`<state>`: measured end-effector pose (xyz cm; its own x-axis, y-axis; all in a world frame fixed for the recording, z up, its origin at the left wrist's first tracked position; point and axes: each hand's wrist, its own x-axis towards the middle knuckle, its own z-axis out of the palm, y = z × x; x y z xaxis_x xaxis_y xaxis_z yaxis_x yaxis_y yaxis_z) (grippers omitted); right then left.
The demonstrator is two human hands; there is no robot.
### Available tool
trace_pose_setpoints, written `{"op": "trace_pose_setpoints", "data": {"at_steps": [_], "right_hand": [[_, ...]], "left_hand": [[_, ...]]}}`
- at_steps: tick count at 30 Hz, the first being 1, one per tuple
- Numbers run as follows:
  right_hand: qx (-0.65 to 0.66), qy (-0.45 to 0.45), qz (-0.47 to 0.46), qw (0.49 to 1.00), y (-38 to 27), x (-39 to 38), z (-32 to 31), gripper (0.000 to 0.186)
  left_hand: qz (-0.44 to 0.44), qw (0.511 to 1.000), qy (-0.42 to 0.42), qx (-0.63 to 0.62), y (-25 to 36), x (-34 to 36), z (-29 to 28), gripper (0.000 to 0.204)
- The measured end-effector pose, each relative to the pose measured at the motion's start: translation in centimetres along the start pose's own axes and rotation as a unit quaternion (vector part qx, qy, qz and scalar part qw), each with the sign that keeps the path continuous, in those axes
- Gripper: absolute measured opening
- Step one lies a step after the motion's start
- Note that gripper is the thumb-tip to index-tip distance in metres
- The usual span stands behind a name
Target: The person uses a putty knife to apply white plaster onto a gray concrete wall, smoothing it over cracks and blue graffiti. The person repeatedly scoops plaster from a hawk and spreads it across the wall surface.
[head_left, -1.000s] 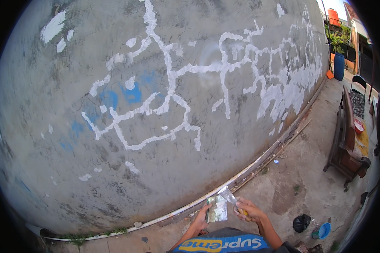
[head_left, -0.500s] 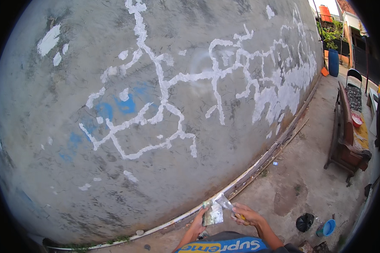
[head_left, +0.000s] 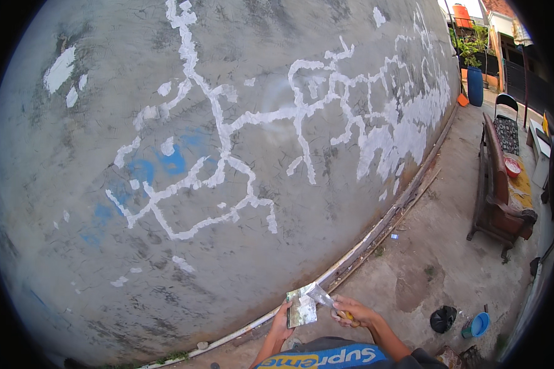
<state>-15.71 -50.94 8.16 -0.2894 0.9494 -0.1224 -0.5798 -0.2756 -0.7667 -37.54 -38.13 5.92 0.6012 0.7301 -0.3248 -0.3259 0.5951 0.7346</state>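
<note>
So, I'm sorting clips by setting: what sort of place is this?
Probably an outdoor yard or side passage in daylight: a large grey wall streaked with white runs along it, a wooden bench stands out in the open, and a blue barrel is farther off.

The single view comes from the left one of two wide fisheye cameras on the person's head, looking forward and down over the dark grey shirt with a blue and yellow print [head_left: 326,346], whose front edges into the bottom. Nearest the lens, the bare left hand [head_left: 281,323] and bare right hand [head_left: 357,312] sit low, right of centre, while the grey plastered wall with white patches [head_left: 240,280] fills the left and middle. The bare, brownish-grey ground [head_left: 440,252] runs up the right side toward the distant blue plastic barrel [head_left: 475,86], and the long white pipe [head_left: 243,332] bows inside the black circular border.
</note>
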Motion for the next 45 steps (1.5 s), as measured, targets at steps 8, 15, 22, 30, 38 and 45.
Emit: {"op": "trace_pose_setpoints", "data": {"at_steps": [8, 15, 22, 30, 38, 45], "right_hand": [[0.018, 0.011, -0.053, 0.998, -2.5, -0.1, 0.4, 0.027], [0.023, -0.016, -0.107, 0.994, -3.5, -0.8, 1.1, 0.024], [0.058, -0.03, -0.087, 0.994, -2.9, -0.7, 0.5, 0.024], [-0.002, 0.026, 0.009, 1.0, -3.3, -2.8, -0.6, 0.025], [-0.156, 0.102, 0.074, 0.98, -6.3, -5.1, 0.5, 0.028], [-0.089, 0.054, 0.009, 0.995, -6.2, -4.1, 0.9, 0.027]], "left_hand": [[0.005, 0.999, -0.035, -0.021, 2.8, 1.4, 3.3, 0.049], [0.011, 0.999, -0.05, -0.003, 4.7, 0.6, 6.2, 0.051], [0.006, 0.997, -0.065, -0.03, 4.6, 0.9, 5.7, 0.05], [0.016, 0.997, -0.052, 0.063, 4.8, 1.1, 5.4, 0.051], [-0.044, 0.993, -0.023, 0.104, 4.8, 0.6, 5.7, 0.048], [-0.085, 0.995, -0.042, 0.025, 4.4, 0.9, 5.8, 0.056]]}}
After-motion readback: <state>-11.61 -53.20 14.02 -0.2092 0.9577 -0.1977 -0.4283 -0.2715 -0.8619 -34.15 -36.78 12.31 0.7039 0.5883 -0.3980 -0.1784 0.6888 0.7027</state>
